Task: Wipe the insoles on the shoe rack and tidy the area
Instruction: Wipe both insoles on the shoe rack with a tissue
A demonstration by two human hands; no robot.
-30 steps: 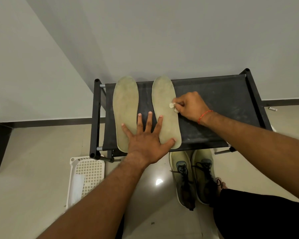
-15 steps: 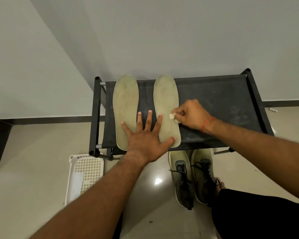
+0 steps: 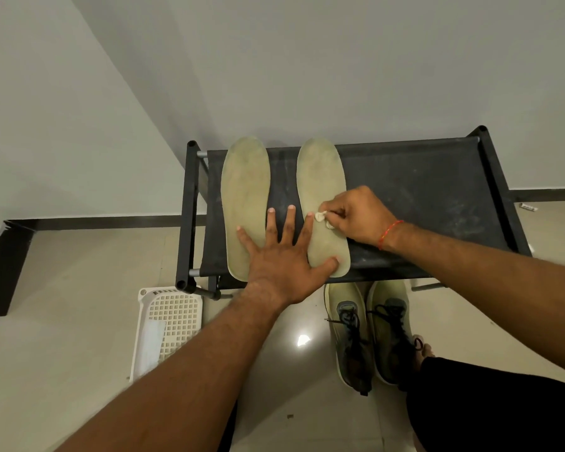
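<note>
The right hand (image 3: 356,216) hides most of the small white wad (image 3: 320,217), maybe a wipe. The left hand (image 3: 282,256) covers both insoles' heels.

2 insoles (image 3: 246,203) (image 3: 323,190) on 1 shoe rack (image 3: 421,197). 2 shoes (image 3: 349,334) (image 3: 392,327) on floor. 1 white basket (image 3: 168,327). 2 hands (image 3: 282,256) (image 3: 359,216); 1 small wad (image 3: 320,217) in right hand.
</note>
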